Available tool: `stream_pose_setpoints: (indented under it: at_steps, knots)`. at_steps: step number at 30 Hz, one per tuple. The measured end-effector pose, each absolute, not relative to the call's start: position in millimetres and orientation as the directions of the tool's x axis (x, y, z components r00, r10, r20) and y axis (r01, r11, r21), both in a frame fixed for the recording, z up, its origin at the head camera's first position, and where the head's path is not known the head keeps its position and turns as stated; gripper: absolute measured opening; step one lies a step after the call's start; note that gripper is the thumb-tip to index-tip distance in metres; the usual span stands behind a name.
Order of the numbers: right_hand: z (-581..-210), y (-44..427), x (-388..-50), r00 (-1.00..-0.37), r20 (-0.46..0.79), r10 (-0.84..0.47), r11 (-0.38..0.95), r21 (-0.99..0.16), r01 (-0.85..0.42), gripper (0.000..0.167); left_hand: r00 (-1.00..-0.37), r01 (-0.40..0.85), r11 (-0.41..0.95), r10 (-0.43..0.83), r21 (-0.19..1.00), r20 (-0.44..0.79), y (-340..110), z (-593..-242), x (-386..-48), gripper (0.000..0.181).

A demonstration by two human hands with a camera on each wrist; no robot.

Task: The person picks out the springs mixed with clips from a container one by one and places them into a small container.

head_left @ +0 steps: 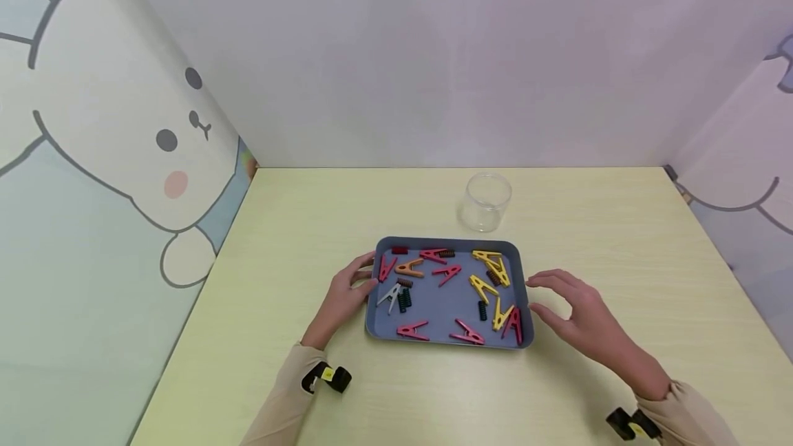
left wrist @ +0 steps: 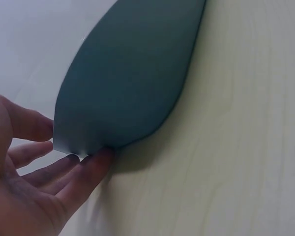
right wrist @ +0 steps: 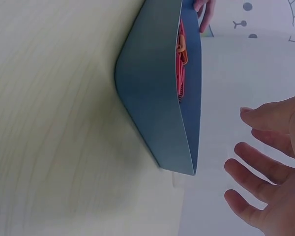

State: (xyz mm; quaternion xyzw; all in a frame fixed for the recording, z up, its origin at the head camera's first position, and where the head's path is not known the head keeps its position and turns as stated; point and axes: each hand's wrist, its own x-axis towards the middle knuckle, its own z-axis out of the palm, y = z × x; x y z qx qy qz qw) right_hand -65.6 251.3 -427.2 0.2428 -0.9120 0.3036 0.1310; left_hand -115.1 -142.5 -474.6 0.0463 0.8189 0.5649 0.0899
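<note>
A shallow blue-grey tray [head_left: 449, 342] lies on the table. Inside it are several spring-clamp halves: red [head_left: 467, 333], yellow [head_left: 482, 289], an orange one [head_left: 409, 268] and a pale grey one [head_left: 390, 296]. Small coil springs, some dark [head_left: 482, 310] and some brown, lie among them. At the tray's left side, my left hand [head_left: 347, 294] touches the outer wall with its fingertips, the thumb at the rim. My right hand [head_left: 579, 312] hovers beside the right wall, fingers spread and apart from the tray; in the right wrist view nothing is between them.
Behind the tray stands a clear glass jar [head_left: 488, 205]. The pale wooden table [head_left: 322, 212] ends at a plain white wall [head_left: 458, 60] at the back. Panels with cartoon drawings flank it left and right. Each wrist carries a small black device [head_left: 326, 376].
</note>
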Motion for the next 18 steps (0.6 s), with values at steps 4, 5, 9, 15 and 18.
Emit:
stream_pose_setpoints:
  at_steps: [4, 5, 9, 15, 18]
  knots:
    - [-427, 248, -67, -0.846, 0.383, -0.371, 0.694, -0.491, -0.527, 0.041, -0.981, -0.054, 0.352, 0.156, 0.934, -0.115, -144, -481, -117, 0.051]
    - [-427, 247, -67, -0.848, 0.377, -0.373, 0.693, -0.494, -0.525, 0.041, -0.981, -0.063, 0.346, 0.153, 0.936, -0.122, -144, -481, -117, 0.051]
    - [-429, 244, -68, -0.845, 0.365, -0.392, 0.687, -0.495, -0.532, 0.040, -0.977, -0.098, 0.309, 0.149, 0.946, -0.150, -145, -480, -117, 0.051]
    - [-430, 238, -68, -0.831, 0.368, -0.417, 0.652, -0.515, -0.556, 0.038, -0.978, -0.115, 0.297, 0.131, 0.948, -0.160, -145, -481, -116, 0.050]
    - [-432, 235, -68, -0.827, 0.366, -0.426, 0.645, -0.518, -0.562, 0.035, -0.982, -0.108, 0.309, 0.116, 0.945, -0.150, -144, -481, -116, 0.049]
